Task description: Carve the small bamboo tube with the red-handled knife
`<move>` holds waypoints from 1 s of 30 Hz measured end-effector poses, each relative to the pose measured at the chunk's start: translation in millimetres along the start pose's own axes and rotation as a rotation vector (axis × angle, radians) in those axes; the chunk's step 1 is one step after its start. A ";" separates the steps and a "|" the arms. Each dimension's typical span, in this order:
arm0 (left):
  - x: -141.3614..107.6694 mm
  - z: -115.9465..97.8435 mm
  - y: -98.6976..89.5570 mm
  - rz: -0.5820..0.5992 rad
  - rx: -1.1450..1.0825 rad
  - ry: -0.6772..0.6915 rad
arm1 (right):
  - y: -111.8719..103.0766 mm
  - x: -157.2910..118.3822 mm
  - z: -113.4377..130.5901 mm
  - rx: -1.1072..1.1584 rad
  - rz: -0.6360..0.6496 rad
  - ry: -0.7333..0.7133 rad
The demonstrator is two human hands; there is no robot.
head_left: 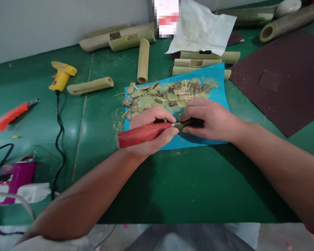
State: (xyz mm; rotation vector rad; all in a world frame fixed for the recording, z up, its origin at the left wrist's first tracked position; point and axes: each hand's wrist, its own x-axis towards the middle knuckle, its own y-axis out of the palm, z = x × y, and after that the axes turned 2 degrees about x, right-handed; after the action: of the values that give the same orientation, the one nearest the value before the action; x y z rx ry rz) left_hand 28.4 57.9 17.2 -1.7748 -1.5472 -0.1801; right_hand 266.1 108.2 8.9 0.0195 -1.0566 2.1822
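My left hand (150, 116) is closed around the red wooden handle of a small hand tool (143, 135). Its thin metal tip points right, and its exact kind is hard to make out. With fingers pinched, my right hand (216, 116) grips a small dark olive piece (184, 124), which meets the tool's tip. Both hands are over a blue sheet (214, 83). Beyond them, small dark and pale chips (184, 94) and yellowish shavings lie scattered on that sheet. My fingers hide part of the olive piece.
Cut bamboo tubes (143, 61) lie behind the sheet, some under white paper (201, 29). At left are a yellow glue gun (61, 75), an orange utility knife (14, 115) and a purple power strip (17, 177) with cords. A dark brown sheet (290, 83) covers the right side.
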 end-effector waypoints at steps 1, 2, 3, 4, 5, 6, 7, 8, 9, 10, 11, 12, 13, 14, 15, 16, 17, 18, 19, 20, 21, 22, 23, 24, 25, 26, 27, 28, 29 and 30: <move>-0.2 0.3 -0.1 0.003 0.004 -0.003 | 0.1 -0.1 -0.2 0.000 -0.002 -0.006; -0.4 0.4 -0.2 0.006 0.010 -0.007 | 0.3 -0.2 -0.4 0.001 -0.002 -0.013; -0.6 0.4 -0.3 0.008 0.019 -0.013 | 0.5 -0.3 -0.6 0.002 -0.004 -0.019; -0.9 0.4 -0.3 0.011 0.029 -0.019 | 0.9 -0.4 -0.8 0.002 -0.006 -0.022; -1.2 0.3 -0.3 0.011 0.038 -0.025 | 1.2 -0.5 -1.0 0.002 -0.008 -0.021; -1.5 0.3 -0.3 0.011 0.047 -0.033 | 1.7 -0.6 -1.2 0.002 -0.011 -0.018; -1.8 0.3 -0.2 0.010 0.054 -0.043 | 2.1 -0.7 -1.4 0.001 -0.014 -0.013; -2.1 0.3 -0.1 0.008 0.058 -0.051 | 2.4 -0.7 -1.6 0.001 -0.017 -0.009; -2.2 0.4 0.2 0.003 0.058 -0.058 | 2.6 -0.8 -1.7 0.000 -0.019 -0.007; -2.3 0.6 0.5 -0.005 0.054 -0.063 | 2.7 -0.8 -1.9 -0.002 -0.020 -0.008; -2.1 0.8 1.0 -0.012 0.048 -0.064 | 2.7 -0.7 -1.9 -0.003 -0.019 -0.010; -1.8 1.1 1.5 -0.019 0.040 -0.060 | 2.6 -0.7 -2.0 -0.006 -0.018 -0.013; -1.4 1.4 2.0 -0.025 0.031 -0.055 | 2.4 -0.6 -2.0 -0.009 -0.017 -0.015; -0.9 1.7 2.6 -0.031 0.023 -0.050 | 2.3 -0.6 -2.0 -0.011 -0.015 -0.017; -0.3 2.0 3.2 -0.034 0.016 -0.047 | 2.2 -0.6 -2.0 -0.011 -0.014 -0.017; 0.3 2.2 3.8 -0.039 0.009 -0.046 | 2.1 -0.6 -2.0 -0.010 -0.013 -0.013; 0.9 2.3 4.3 -0.045 0.003 -0.046 | 2.2 -0.6 -2.0 -0.009 -0.013 -0.009; 1.4 2.0 4.7 -0.050 -0.003 -0.046 | 2.4 -0.7 -2.0 -0.008 -0.015 -0.006; 1.9 1.5 5.1 -0.052 -0.008 -0.045 | 2.6 -0.8 -2.1 -0.008 -0.017 -0.005; 2.4 0.7 5.3 -0.053 -0.011 -0.045 | 2.9 -0.9 -2.1 -0.010 -0.018 -0.004; 3.0 -0.3 5.4 -0.051 -0.011 -0.047 | 3.1 -0.9 -2.1 -0.012 -0.019 -0.005; 3.6 -1.6 5.4 -0.047 -0.005 -0.052 | 3.4 -1.0 -2.2 -0.015 -0.020 -0.008; 4.3 -3.0 5.2 -0.039 0.004 -0.054 | 3.5 -1.1 -2.1 -0.017 -0.021 -0.009; 5.1 -4.4 5.0 -0.031 0.014 -0.052 | 3.4 -1.0 -2.0 -0.018 -0.023 -0.008; 5.9 -5.6 4.7 -0.025 0.023 -0.046 | 3.3 -0.9 -1.9 -0.019 -0.025 -0.007; 6.7 -6.5 4.4 -0.020 0.029 -0.037 | 3.0 -0.8 -1.6 -0.016 -0.026 -0.007; 7.3 -7.0 4.1 -0.014 0.028 -0.029 | 2.5 -0.5 -1.3 -0.012 -0.024 -0.007; 7.6 -7.1 3.8 -0.015 0.020 -0.024 | 2.0 -0.3 -1.0 -0.005 -0.017 -0.007; 7.7 -6.7 3.7 -0.023 0.006 -0.021 | 1.5 0.0 -0.6 0.002 -0.010 -0.009; 7.4 -5.8 3.5 -0.036 -0.009 -0.022 | 1.0 0.1 -0.4 0.008 -0.004 -0.010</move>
State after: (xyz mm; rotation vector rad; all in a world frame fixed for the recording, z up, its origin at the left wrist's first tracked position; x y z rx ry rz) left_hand 35.5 60.2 23.8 -1.7621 -1.5975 -0.1857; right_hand 265.5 108.1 8.0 0.0363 -1.0525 2.1848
